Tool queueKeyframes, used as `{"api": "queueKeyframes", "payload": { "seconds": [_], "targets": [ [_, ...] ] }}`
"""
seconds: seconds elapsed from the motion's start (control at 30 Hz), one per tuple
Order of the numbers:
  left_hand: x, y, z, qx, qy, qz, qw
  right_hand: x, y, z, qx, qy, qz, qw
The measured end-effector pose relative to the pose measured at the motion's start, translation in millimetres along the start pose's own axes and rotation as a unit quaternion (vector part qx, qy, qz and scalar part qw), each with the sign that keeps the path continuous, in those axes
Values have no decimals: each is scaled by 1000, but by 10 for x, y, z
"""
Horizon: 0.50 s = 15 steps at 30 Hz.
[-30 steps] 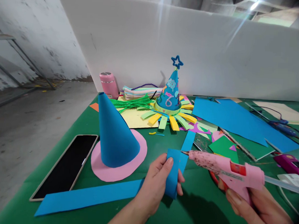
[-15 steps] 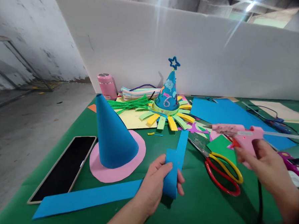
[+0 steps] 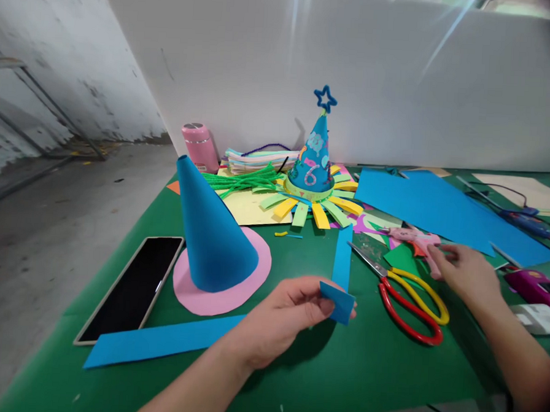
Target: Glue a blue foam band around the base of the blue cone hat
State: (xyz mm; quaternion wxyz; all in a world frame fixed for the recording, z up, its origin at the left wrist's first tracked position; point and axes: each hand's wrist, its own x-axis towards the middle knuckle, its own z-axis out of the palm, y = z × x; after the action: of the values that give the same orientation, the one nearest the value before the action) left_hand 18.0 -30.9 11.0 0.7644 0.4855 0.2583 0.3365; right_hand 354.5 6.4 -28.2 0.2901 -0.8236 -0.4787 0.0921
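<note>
My left hand (image 3: 292, 320) pinches a short blue paper piece (image 3: 341, 305) between thumb and fingers above the table. Blue paper strips show on both sides of it: one strip (image 3: 342, 259) beyond my fingers, one long strip (image 3: 161, 346) running left under my wrist. Whether they join the held piece is hidden. My right hand (image 3: 467, 274) has its fingers round the handle of a pink hot glue gun (image 3: 416, 238), which is down by the paper scraps. Left of my hands, a blue paper cone (image 3: 211, 245) stands upright on a pink paper disc (image 3: 191, 303).
Scissors (image 3: 408, 299) with red and yellow handles lie between my hands. A phone (image 3: 130, 290) is at left. Behind stand a decorated party hat (image 3: 314, 165), green pipe cleaners (image 3: 244, 181) and a pink bottle (image 3: 199, 148). A blue sheet (image 3: 436, 202) lies at back right.
My right hand has lowered the glue gun from the air to the scraps on the table. My left hand has turned, and the blue paper in it shows as a shorter piece. The view tilts down.
</note>
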Motion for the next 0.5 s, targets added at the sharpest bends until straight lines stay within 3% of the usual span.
{"api": "queueKeyframes", "payload": {
  "seconds": [0.07, 0.1, 0.2, 0.33, 0.4, 0.5],
  "targets": [
    [36, 60, -12, 20, -15, 18, 1000, -176, -169, -37, -2, 24, -42, 999],
    [56, 94, -18, 27, -22, 31, 999, -297, -269, -50, 11, 8, -66, 998],
    [99, 219, -30, 51, -39, 68, 996, -697, -560, -48, 75, -106, -151, 980],
    [114, 386, -57, 76, -97, 91, 988, -987, -843, 11, 183, -249, -359, 881],
    [101, 446, -81, 73, -146, 113, 980, -987, -981, 35, 212, -317, -392, 837],
    [34, 520, -114, 105, -174, 126, 971, -946, -1233, 54, 235, -367, -391, 811]
  ]
}}
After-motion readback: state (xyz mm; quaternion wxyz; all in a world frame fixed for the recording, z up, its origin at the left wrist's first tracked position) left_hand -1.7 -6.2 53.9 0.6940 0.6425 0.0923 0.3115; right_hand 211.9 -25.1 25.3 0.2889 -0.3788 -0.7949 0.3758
